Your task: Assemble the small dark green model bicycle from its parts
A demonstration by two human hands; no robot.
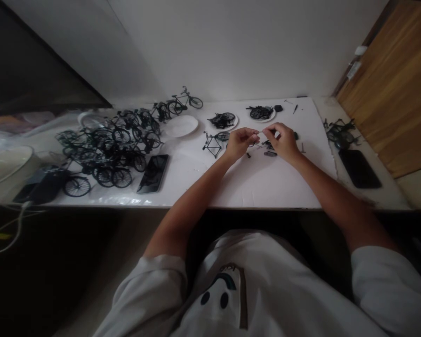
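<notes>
Before me, the person's left hand (240, 142) and right hand (282, 140) are pinching a thin part (260, 132), too small to identify, between their fingertips above the desk (259, 189). A miniature bicycle frame (214, 136) is resting just beside the left hand, while model bicycles (122, 135) are crowding near a smartphone (153, 174).

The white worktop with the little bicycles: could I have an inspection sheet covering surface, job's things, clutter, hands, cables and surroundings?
Surface: white board beneath bicycles and parts.
Job's things: miniature bicycle frame near the left hand; black bicycle parts on two white plates; piled miniature bicycles at left.
Clutter: smartphone beside the pile; another phone at far right.
Hands: left hand and right hand apparently pinch a thin piece, too small to identify.
Cables: white cable hanging at front left.
Surroundings: white wall behind; wooden panel right.
</notes>
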